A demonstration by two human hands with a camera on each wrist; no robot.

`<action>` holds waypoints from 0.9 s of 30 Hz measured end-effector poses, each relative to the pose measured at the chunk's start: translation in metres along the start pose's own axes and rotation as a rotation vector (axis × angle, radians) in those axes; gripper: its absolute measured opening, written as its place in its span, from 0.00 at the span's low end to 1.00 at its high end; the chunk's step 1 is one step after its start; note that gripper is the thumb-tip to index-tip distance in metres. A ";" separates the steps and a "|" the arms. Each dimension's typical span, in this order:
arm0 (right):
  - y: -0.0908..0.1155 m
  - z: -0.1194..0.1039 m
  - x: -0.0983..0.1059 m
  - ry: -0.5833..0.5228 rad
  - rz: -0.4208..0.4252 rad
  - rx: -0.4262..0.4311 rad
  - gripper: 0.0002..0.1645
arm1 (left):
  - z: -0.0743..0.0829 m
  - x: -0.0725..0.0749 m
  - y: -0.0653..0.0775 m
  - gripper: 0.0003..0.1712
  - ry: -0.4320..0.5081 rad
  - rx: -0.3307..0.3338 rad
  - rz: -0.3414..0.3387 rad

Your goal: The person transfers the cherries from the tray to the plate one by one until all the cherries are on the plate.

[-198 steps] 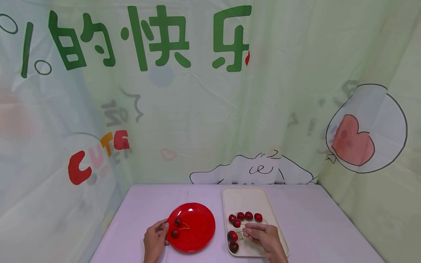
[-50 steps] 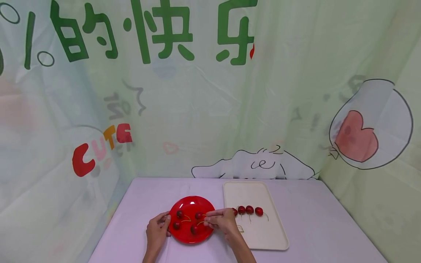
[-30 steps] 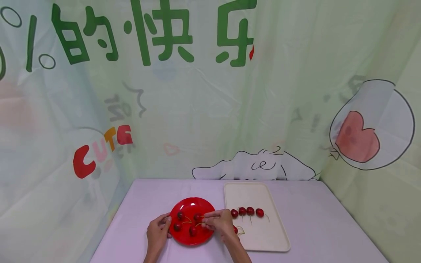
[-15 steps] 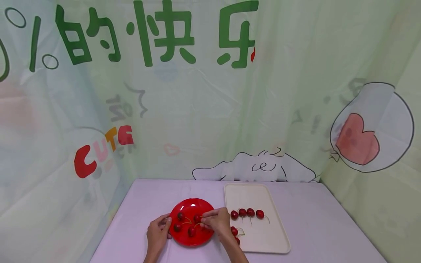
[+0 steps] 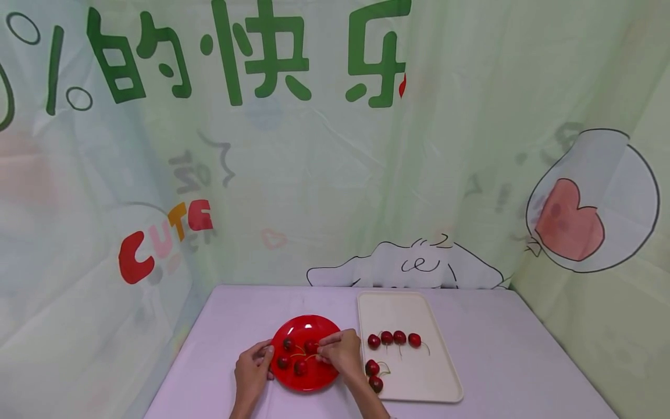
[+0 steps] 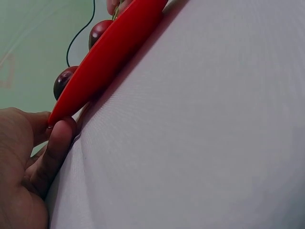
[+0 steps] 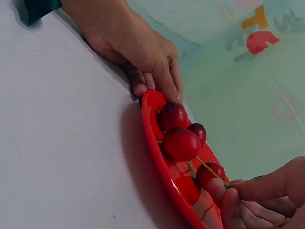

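Note:
My left hand grips the left rim of the round red plate, thumb on top and fingers underneath. Two dark cherries lie on the plate near that hand, the farther one just beyond the nearer one. Over the plate's right half, my right hand pinches a green stem between thumb and fingertips. The stem leads to a red cherry low over the plate. A fourth cherry sits close to the right fingertips; whether its stem is pinched too, I cannot tell.
A cream rectangular tray lies right of the plate. It holds a row of cherries and two more at its near left corner, one a stemmed cherry. A lilac cloth covers the table; printed curtains hang behind.
From the tray, my right hand has moved left to the plate with two cherries, then slid slightly farther left with them. My left hand keeps its grip on the rim.

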State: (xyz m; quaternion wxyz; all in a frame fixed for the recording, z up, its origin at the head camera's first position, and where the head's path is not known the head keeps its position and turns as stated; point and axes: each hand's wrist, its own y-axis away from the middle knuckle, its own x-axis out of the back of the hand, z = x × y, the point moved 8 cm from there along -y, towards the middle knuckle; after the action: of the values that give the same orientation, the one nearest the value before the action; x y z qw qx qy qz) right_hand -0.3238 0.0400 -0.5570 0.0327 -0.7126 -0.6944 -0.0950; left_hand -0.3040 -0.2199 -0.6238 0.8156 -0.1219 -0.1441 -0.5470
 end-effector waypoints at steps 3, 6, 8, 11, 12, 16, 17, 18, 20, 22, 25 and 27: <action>0.000 -0.001 -0.002 0.012 0.005 0.031 0.06 | -0.001 -0.001 0.001 0.19 -0.002 0.004 0.000; 0.000 -0.001 -0.003 0.022 0.009 0.051 0.05 | -0.001 -0.001 0.002 0.19 -0.007 0.008 0.000; 0.001 -0.002 -0.004 0.032 0.012 0.067 0.05 | -0.002 -0.001 0.002 0.19 -0.005 0.009 -0.002; 0.002 -0.003 -0.006 0.055 0.020 0.084 0.05 | -0.002 -0.001 0.002 0.19 -0.001 0.012 -0.003; 0.002 -0.003 -0.006 0.066 0.022 0.092 0.05 | -0.002 -0.001 0.002 0.19 -0.002 0.010 -0.004; 0.004 -0.011 -0.007 0.117 0.032 0.146 0.05 | -0.001 -0.001 0.002 0.19 0.004 0.007 -0.006; 0.005 -0.013 -0.006 0.138 0.035 0.161 0.05 | 0.000 0.000 0.002 0.19 0.008 0.008 -0.008; 0.005 -0.015 -0.006 0.158 0.042 0.179 0.05 | 0.001 0.000 0.003 0.19 0.011 0.003 -0.011; 0.004 -0.017 -0.006 0.196 0.054 0.222 0.05 | 0.003 0.000 0.003 0.19 0.015 -0.001 -0.012; -0.001 -0.010 -0.008 0.222 0.068 0.258 0.05 | 0.004 0.001 0.003 0.19 0.014 -0.001 -0.012; -0.014 0.006 -0.011 0.255 0.080 0.303 0.06 | 0.006 0.002 0.003 0.19 0.010 -0.006 -0.010; -0.026 0.022 -0.014 0.270 0.087 0.310 0.07 | 0.007 0.002 0.003 0.19 0.008 -0.013 -0.011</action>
State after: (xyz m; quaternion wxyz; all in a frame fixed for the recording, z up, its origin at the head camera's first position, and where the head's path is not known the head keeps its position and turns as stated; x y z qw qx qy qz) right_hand -0.3477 0.0309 -0.5829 0.2386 -0.7090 -0.6587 -0.0802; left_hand -0.3014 -0.2182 -0.6172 0.8124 -0.1241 -0.1379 -0.5528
